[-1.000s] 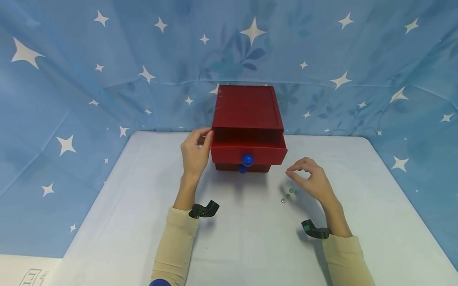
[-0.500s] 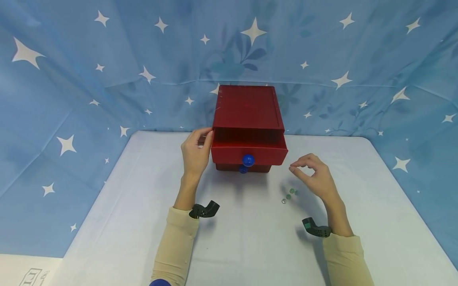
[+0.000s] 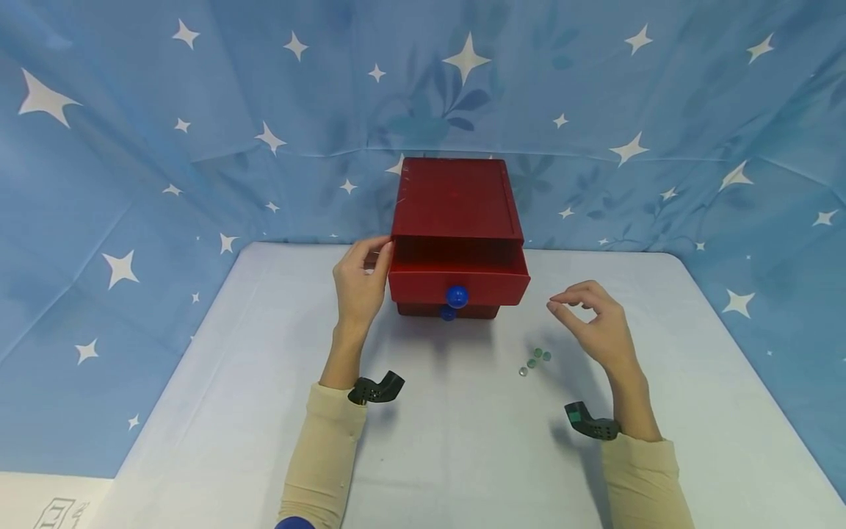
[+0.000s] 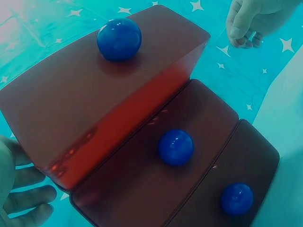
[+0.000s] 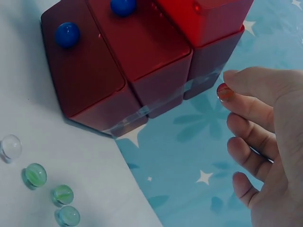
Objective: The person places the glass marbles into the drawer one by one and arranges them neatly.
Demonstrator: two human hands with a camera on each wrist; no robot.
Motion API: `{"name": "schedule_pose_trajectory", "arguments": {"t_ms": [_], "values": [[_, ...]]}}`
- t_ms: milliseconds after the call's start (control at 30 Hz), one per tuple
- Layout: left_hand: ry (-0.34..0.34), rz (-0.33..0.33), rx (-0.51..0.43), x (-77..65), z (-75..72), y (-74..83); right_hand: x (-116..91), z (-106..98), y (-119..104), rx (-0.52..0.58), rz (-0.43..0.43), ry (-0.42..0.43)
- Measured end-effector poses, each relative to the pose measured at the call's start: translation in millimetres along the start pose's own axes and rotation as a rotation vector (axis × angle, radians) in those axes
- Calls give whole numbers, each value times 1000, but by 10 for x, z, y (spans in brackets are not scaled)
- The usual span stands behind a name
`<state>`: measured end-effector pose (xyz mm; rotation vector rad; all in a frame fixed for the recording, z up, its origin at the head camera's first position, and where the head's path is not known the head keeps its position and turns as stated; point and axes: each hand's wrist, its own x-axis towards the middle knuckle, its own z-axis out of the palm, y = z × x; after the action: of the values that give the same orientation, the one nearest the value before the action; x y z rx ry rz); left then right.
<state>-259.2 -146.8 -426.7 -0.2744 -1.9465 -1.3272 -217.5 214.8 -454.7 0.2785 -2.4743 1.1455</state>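
A red drawer cabinet (image 3: 456, 198) stands at the back middle of the table, its top drawer (image 3: 423, 289) pulled out. Blue knobs (image 4: 175, 147) sit on the drawer fronts. My left hand (image 3: 357, 286) touches the cabinet's left side, its fingers loosely spread beside the pulled-out drawer in the left wrist view. To the right of the cabinet, my right hand (image 3: 601, 327) is raised and pinches a small reddish-orange glass marble (image 5: 225, 92) between thumb and index finger. Several clear and green glass marbles (image 5: 35, 175) lie on the table below that hand.
The white table (image 3: 456, 441) ends at a blue curtain with stars (image 3: 264, 88) behind the cabinet. A blue round thing (image 3: 294, 522) shows at the bottom edge by the left sleeve. Pale printed material (image 3: 59, 507) lies at the lower left.
My right hand has moved rightward and slightly up, away from the cabinet, still pinching. My left hand and the drawer have stayed put.
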Motion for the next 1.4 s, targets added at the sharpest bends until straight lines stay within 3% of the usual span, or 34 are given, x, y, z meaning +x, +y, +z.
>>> {"name": "schedule_pose_trajectory", "arguments": {"t_ms": [267, 800, 1400], "values": [[-12, -7, 10, 1, -4, 4, 1, -14, -114, 16, -5, 80], [-3, -7, -10, -5, 7, 4, 28, -39, -380, 106, -105, 228], [-16, 0, 1, -5, -1, -15, 103, 25, -518, 164, -185, 279]]}}
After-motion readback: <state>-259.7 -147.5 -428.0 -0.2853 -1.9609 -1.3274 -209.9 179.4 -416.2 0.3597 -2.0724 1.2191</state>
